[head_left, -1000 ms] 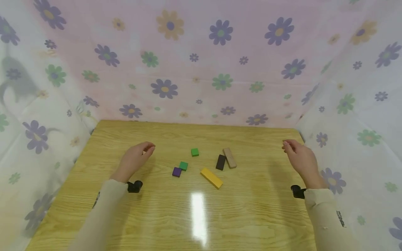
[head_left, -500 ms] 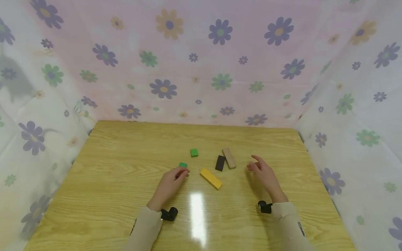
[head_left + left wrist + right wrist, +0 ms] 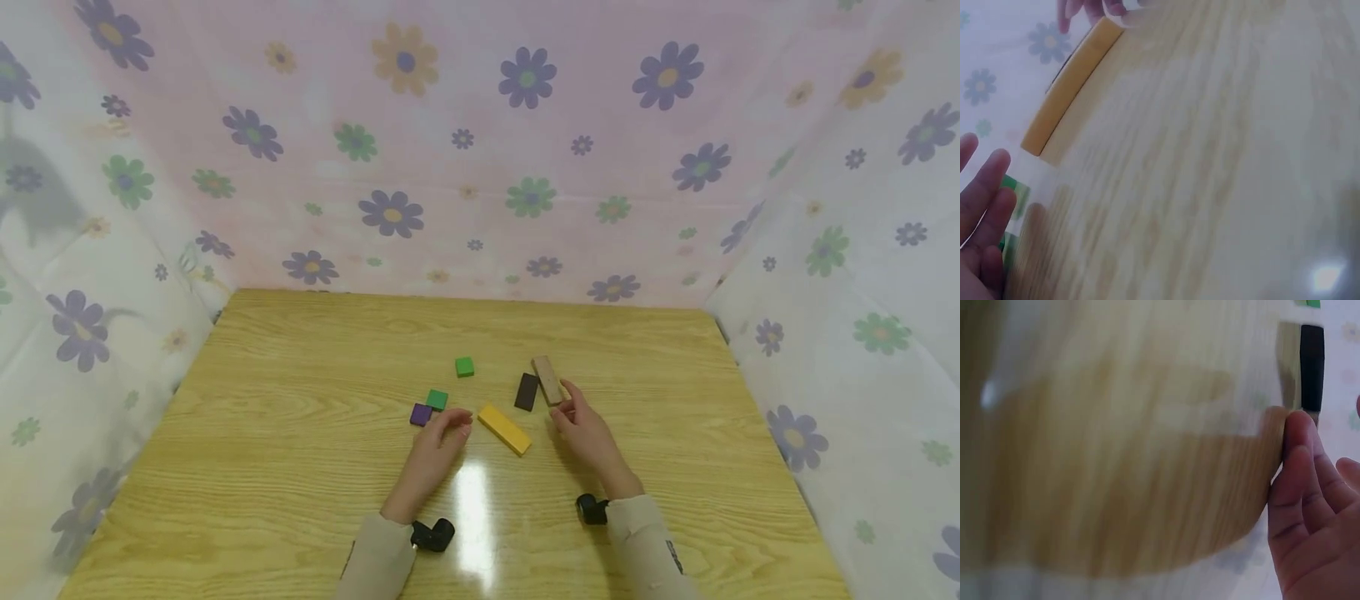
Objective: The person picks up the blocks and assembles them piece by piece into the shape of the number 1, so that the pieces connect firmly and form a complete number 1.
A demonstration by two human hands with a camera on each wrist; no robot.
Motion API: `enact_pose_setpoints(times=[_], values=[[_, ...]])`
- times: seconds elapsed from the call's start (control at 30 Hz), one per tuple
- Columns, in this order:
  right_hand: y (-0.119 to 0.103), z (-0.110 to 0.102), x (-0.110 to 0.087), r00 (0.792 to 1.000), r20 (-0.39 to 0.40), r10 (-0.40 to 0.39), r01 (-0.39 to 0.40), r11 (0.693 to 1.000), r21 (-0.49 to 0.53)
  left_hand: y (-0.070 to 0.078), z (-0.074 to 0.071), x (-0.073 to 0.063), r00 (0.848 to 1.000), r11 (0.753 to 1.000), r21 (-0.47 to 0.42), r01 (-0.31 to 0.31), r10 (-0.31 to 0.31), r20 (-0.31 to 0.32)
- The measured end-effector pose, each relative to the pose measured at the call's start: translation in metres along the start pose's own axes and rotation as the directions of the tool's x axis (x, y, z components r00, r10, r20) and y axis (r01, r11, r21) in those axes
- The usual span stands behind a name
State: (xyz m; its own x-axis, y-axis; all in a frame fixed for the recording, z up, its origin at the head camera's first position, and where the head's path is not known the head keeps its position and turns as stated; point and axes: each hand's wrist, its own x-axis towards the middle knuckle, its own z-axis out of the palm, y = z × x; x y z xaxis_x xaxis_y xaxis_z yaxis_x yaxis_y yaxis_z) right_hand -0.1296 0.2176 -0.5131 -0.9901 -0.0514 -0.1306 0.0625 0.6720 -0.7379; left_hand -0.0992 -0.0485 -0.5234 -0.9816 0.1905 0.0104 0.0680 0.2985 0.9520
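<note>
Tan block (image 3: 547,379) on worktop (image 3: 300,467), just fwd-L. of R. grip (image 3: 591,433) (nearer; apart, nothing clamped), w/ long axis away & slightly L.; unclear if touching. L. grip (image 3: 437,450) also apart, nr. far end of yellow block (image 3: 505,430).

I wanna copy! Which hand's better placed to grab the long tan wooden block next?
Probably the right hand: it's right beside the tan block. The left hand is farther, across the yellow rectangular block.
</note>
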Motion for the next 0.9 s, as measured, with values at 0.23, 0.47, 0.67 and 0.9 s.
enact_pose_setpoints(times=[0.23, 0.47, 0.67, 0.9], values=[[-0.008, 0.011, -0.001, 0.999, 0.051, 0.019, -0.024, 0.995, 0.101, -0.007, 0.012, 0.008, 0.999, 0.994, 0.095, -0.047, 0.049, -0.018], [-0.002, 0.018, 0.010, 0.992, 0.123, 0.025, -0.058, 0.960, 0.272, -0.005, 0.015, 0.015, 0.994, 0.963, 0.264, -0.060, 0.035, 0.099], [0.001, 0.020, 0.023, 0.980, 0.194, -0.038, -0.049, 0.902, 0.428, -0.008, 0.015, 0.018, 0.988, 0.921, 0.365, -0.138, 0.100, 0.122], [-0.002, 0.022, 0.028, 0.977, 0.209, -0.032, -0.056, 0.916, 0.398, -0.006, 0.016, 0.021, 0.986, 0.905, 0.398, -0.152, 0.109, 0.127]])
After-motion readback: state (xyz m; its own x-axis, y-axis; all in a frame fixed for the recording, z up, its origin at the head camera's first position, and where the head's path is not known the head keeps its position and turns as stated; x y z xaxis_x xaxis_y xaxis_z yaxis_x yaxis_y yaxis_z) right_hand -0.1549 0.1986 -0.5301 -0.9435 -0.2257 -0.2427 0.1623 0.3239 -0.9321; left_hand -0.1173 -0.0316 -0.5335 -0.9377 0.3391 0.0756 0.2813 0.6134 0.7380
